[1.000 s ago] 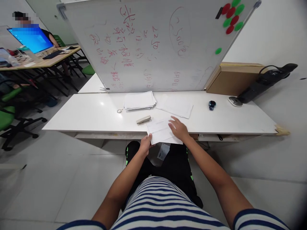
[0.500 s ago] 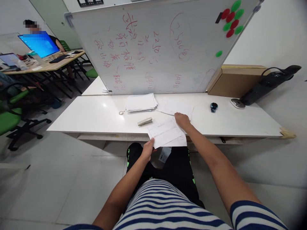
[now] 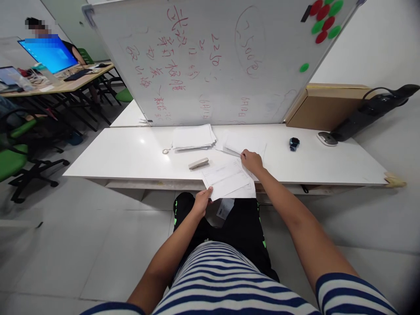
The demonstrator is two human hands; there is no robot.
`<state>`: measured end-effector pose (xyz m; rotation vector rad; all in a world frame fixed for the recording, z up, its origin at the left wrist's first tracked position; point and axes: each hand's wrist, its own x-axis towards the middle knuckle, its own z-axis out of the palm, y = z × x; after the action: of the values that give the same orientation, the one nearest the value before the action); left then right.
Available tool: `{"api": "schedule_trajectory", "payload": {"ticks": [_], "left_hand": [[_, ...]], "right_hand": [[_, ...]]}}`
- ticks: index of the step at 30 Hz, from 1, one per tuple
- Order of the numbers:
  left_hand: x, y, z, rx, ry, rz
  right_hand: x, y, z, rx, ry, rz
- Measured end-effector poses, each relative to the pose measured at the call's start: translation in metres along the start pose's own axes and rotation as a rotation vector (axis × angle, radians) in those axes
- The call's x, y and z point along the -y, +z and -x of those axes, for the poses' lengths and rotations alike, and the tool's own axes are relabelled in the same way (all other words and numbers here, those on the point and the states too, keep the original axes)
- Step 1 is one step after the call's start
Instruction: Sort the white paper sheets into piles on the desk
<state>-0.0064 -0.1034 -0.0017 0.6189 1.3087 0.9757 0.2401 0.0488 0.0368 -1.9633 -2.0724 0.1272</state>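
My left hand (image 3: 202,201) pinches the lower left corner of a few printed sheets (image 3: 226,179), which overlap at the desk's front edge. Further up, my right hand (image 3: 252,162) is closed on the near edge of a sheet from a flat pile of paper (image 3: 256,143); that edge is lifted a little and bends. A light-coloured stapler (image 3: 198,164) lies just left of the printed sheets. Behind it sits a thicker stack of paper (image 3: 193,136) with uneven edges.
On the white desk (image 3: 124,153) are a small ring-like item (image 3: 166,151), a dark watch (image 3: 294,143) and a computer mouse (image 3: 327,138). A black bottle (image 3: 367,111) leans near a cardboard box (image 3: 328,107). The whiteboard (image 3: 197,65) stands along the back. Someone sits behind a monitor (image 3: 49,53) at far left.
My right hand has moved from the printed sheets to the flat pile and taken hold of a sheet's edge, now raised. The left hand keeps its grip on the printed sheets.
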Motion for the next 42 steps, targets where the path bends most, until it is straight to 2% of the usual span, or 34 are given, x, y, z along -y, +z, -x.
{"api": "schedule_trajectory", "payload": {"ticks": [2,5,8,11,13,16,19,23,26,29,32,34,36,39,40,42], "left_hand": [[-0.001,0.001,-0.001,0.004,0.008,-0.008],[-0.003,0.003,0.0,0.004,0.009,-0.007],[-0.005,0.005,0.0,0.01,-0.004,0.011],[-0.004,0.005,0.0,0.034,-0.018,0.019],[-0.003,0.003,0.0,0.049,-0.027,0.012],[-0.002,-0.001,-0.002,0.077,-0.052,0.021],[-0.009,-0.007,-0.004,0.176,-0.098,0.052],[-0.024,-0.014,-0.011,0.294,-0.102,-0.053],[-0.028,-0.015,-0.016,0.259,-0.053,-0.236],[-0.024,-0.012,-0.016,0.246,0.035,-0.319],[-0.018,-0.011,-0.01,0.26,0.118,-0.368],[-0.016,-0.011,-0.004,0.284,0.162,-0.422],[-0.015,-0.013,0.001,0.323,0.182,-0.462],[-0.014,-0.017,0.006,0.362,0.18,-0.474],[-0.013,-0.018,0.006,0.363,0.181,-0.48],[-0.014,-0.019,0.006,0.348,0.193,-0.512]], "right_hand": [[-0.001,-0.006,-0.002,-0.028,0.037,-0.065],[0.002,-0.014,0.005,-0.197,0.032,-0.116],[0.011,-0.016,0.032,-0.352,-0.174,-0.144],[0.02,-0.005,0.077,-0.316,-0.449,-0.16],[0.023,0.007,0.108,-0.297,-0.563,-0.16],[0.025,0.024,0.147,-0.347,-0.548,-0.158],[0.024,0.034,0.17,-0.383,-0.465,-0.174],[0.026,0.036,0.182,-0.375,-0.441,-0.183],[0.03,0.033,0.186,-0.361,-0.446,-0.187],[0.031,0.029,0.188,-0.346,-0.438,-0.215],[0.024,0.025,0.184,-0.426,-0.271,-0.294],[0.014,0.022,0.177,-0.508,-0.059,-0.403],[0.003,0.022,0.169,-0.536,0.198,-0.583],[-0.01,0.023,0.16,-0.424,0.555,-0.926],[-0.013,0.023,0.158,-0.353,0.629,-1.04],[-0.015,0.02,0.158,-0.182,0.681,-1.226]]}}
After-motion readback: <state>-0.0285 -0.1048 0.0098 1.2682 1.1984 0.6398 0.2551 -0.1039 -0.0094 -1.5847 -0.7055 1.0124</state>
